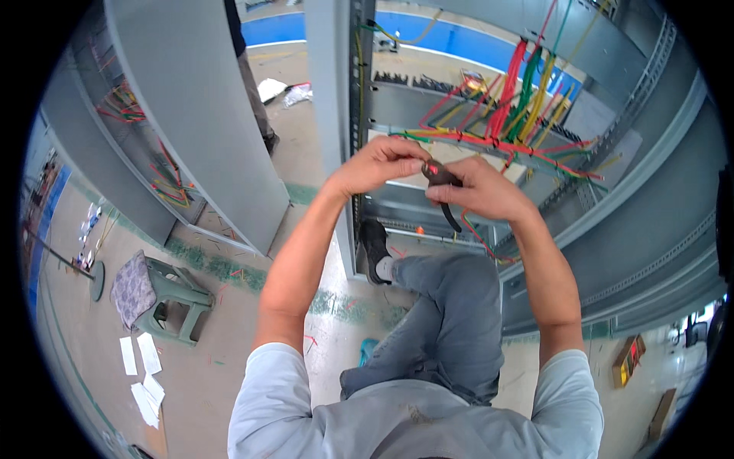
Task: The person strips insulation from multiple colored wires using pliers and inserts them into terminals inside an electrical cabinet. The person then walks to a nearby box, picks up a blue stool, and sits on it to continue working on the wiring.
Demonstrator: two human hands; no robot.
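In front of the open grey cabinet, my right hand (483,188) is closed around a dark, rounded hand tool (439,175). A red spot shows on the tool's head, and a curved black handle hangs below my fingers. Its exact kind is unclear. My left hand (382,164) meets the tool's head from the left with thumb and forefinger pinched; whatever lies between them is too small to make out. Just behind both hands runs a tied wire bundle (489,141) in red, green and yellow. From it, red wires (508,96) and green wires (527,96) rise to the upper panel.
The cabinet's upright post (355,99) stands left of my hands. A second grey cabinet (191,115) with wiring is farther left, a person's leg (256,96) behind it. A green stool (180,298) with a cloth, white papers (145,382) and wire scraps are on the floor.
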